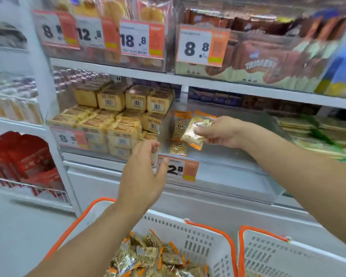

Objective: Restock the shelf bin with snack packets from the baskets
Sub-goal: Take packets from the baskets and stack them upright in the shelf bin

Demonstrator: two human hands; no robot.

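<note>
My right hand (221,131) holds a gold and orange snack packet (197,131) over the left end of a clear shelf bin (234,166). Inside that bin, against its left wall, stand a few matching packets (179,126). My left hand (141,174) hovers in front of the bin's front left corner with its fingers apart and nothing in it, beside a price tag (178,169). Below, a white basket with orange handles (192,234) holds a pile of the same packets (148,256).
A second white and orange basket (288,254) stands to the right of the first. Yellow boxed snacks (116,120) fill the bin to the left. Green packs (316,134) lie at the right. The upper shelf carries bins with price tags. Red packs (22,156) sit far left.
</note>
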